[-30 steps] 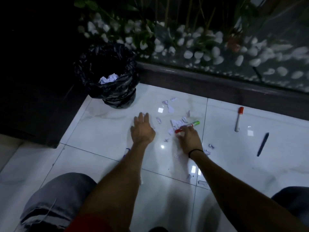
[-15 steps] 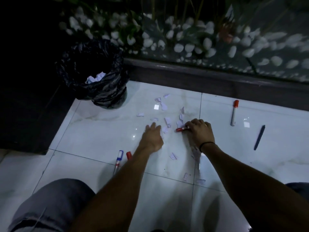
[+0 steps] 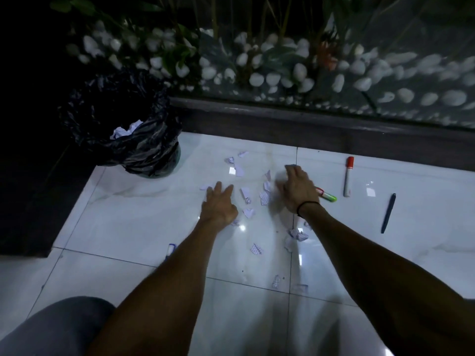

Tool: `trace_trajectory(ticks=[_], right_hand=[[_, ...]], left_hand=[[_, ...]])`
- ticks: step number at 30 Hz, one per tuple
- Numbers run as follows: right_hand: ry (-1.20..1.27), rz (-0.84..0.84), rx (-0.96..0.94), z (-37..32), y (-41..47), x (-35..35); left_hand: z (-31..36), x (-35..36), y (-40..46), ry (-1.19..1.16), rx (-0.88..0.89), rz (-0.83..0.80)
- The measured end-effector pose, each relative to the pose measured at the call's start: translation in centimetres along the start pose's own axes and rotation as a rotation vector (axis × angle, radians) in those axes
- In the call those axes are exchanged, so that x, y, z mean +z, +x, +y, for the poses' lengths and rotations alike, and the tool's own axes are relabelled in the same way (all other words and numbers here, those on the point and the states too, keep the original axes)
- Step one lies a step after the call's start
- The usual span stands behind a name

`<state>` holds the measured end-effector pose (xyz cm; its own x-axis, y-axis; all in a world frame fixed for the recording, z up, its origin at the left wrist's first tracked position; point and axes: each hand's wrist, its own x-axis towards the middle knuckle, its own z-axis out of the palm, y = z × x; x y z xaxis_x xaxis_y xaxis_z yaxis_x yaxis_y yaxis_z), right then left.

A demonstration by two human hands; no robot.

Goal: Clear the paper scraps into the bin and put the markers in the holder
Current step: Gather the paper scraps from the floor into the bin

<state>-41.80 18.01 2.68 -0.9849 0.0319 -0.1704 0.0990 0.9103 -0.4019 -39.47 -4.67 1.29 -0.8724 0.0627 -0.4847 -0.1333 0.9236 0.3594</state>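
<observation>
Left hand (image 3: 219, 206): fingers straight, flat on the floor (image 3: 133, 217).
Right hand (image 3: 298, 191): fingers spread, holding nothing.
Paper scraps (image 3: 257, 199): scattered between both hands.
Green marker (image 3: 327, 196): touching right hand's outer edge.

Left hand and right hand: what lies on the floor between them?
Head view: several torn paper scraps lie on the white tile between the left hand and right hand.

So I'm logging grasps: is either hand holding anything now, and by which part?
Left hand holds nothing, fingers flat. Right hand is blurred; cannot tell.
</observation>
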Motion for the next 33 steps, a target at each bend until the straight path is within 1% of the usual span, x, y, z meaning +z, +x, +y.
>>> trace_trajectory(ticks=[2, 4, 5, 6, 8, 10, 11, 14, 17, 20, 25, 27, 31, 33], right_hand=[[0.073, -0.109, -0.038, -2.2, 1.1, 1.0], [0.053, -0.21, -0.028, -3.6, 1.5, 2.3], [0.046, -0.226, -0.035, -4.1, 1.2, 3.0], [0.042, -0.226, -0.046, -4.3, 0.3, 3.7], [0.058, -0.208, -0.08, -4.9, -2.6, 4.5], [0.082, -0.195, -0.114, -5.2, -5.5, 5.1], [0.096, -0.185, -0.116, -5.1, -6.6, 5.3], [0.052, -0.15, -0.012, -3.7, -7.3, 5.3], [-0.021, -0.215, 0.058, -2.6, -6.5, 5.3], [-0.046, -0.295, 0.041, -2.3, -6.0, 5.5], [-0.054, -0.358, -0.005, -1.7, -5.7, 4.6], [-0.056, -0.382, -0.017, -1.3, -5.4, 4.4], [-0.037, -0.415, -0.024, -1.1, -5.6, 3.5], [-0.027, -0.434, -0.007, -0.8, -5.2, 2.8]], left_hand=[[1.0, 1.4, -1.4, -0.017, 0.101, -0.003], [2.0, 2.3, -3.0, -0.075, 0.205, -0.002], [2.1, 2.3, -3.6, -0.108, 0.219, 0.027], [2.1, 2.2, -3.8, -0.133, 0.206, 0.09], [1.8, 0.8, -3.2, -0.16, 0.109, 0.261], [1.7, -1.1, -2.0, -0.139, 0.015, 0.351], [1.7, -2.0, -1.1, -0.115, -0.004, 0.364], [2.0, -4.8, 2.3, -0.062, 0.039, 0.344], [3.1, -6.9, 6.0, 0.009, 0.111, 0.245], [4.5, -7.6, 9.4, 0.087, 0.103, 0.099], [5.5, -5.9, 12.5, 0.122, 0.098, -0.032], [5.3, -4.4, 11.6, 0.129, 0.128, -0.02], [4.0, -0.6, 7.1, 0.037, 0.184, 0.126], [3.1, 1.5, 4.5, 0.045, 0.23, 0.169]])
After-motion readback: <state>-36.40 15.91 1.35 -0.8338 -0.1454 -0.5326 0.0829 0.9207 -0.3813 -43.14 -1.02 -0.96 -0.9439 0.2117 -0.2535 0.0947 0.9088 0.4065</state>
